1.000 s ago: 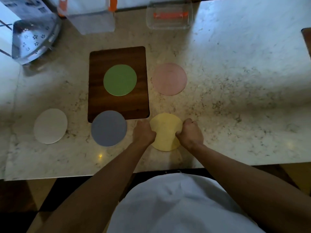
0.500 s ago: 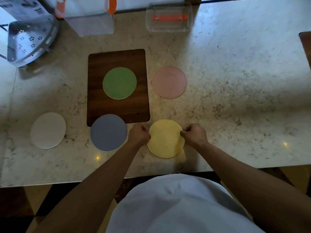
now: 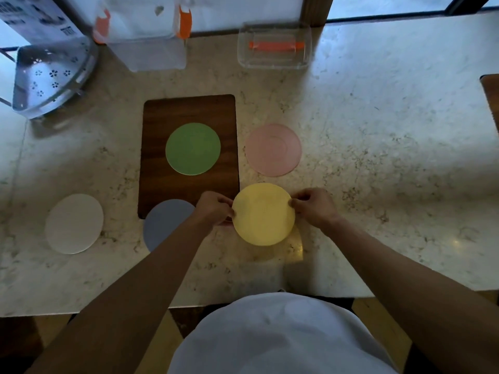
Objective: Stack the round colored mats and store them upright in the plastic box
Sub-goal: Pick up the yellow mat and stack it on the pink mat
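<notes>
Both hands hold the yellow mat [image 3: 263,214] just below the middle of the frame. The left hand [image 3: 214,209] pinches its left edge and the right hand [image 3: 314,207] pinches its right edge, fingers curled over the rim on each side. Whether the mat is lifted off the marble table [image 3: 378,130] or lying on it, I cannot tell.

The other four mats lie flat and well apart from one another. The green mat [image 3: 193,149] sits in the middle of a dark wooden board [image 3: 189,109], the pink mat [image 3: 273,149] lies on the table just right of that board, the blue-grey mat [image 3: 164,225] overlaps the board's lower edge and is partly hidden by the left forearm, and the white mat [image 3: 74,224] lies at the lower left. No stack has been begun yet.

At the top of the frame stand a tall clear plastic box [image 3: 145,31] with orange latches and a low clear container [image 3: 274,45] with an orange strip; the tall one looks the likelier place to stand the mats upright.

The mats look thin, light and probably a little flexible, lying close to the surface. Taking one by opposite edges, as here, should keep it flat; a fingertip may have to get under the rim first. Stacked, they will likely slide on each other, so the pile wants a grip across its edges.
</notes>
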Motion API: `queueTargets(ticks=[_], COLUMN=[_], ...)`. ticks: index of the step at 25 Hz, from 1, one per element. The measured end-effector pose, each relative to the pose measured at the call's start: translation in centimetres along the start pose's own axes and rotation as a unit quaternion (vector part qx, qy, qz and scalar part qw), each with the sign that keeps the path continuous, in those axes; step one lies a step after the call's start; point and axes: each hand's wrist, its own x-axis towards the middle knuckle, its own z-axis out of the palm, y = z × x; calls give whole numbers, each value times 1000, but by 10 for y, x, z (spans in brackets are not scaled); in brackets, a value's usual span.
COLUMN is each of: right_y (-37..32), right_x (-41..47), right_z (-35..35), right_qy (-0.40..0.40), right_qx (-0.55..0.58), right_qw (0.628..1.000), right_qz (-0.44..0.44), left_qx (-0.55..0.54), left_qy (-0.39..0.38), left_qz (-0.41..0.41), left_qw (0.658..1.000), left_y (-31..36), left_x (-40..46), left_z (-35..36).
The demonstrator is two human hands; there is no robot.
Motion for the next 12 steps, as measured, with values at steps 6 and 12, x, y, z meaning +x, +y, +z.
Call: queueTargets(ticks=[6,12], right_y=[-32,-50], right_x=[48,92], right_z=[-22,-38], right_qy=[36,77], right_qx=[40,64], right_qw=[998,995], right_qz=[-16,-22], left_qx=[-54,-98], left_qy=[5,24], left_qz=[26,28], left_qw=[998,994], left_y=[57,96], left_x=[32,63], left_z=[-1,5])
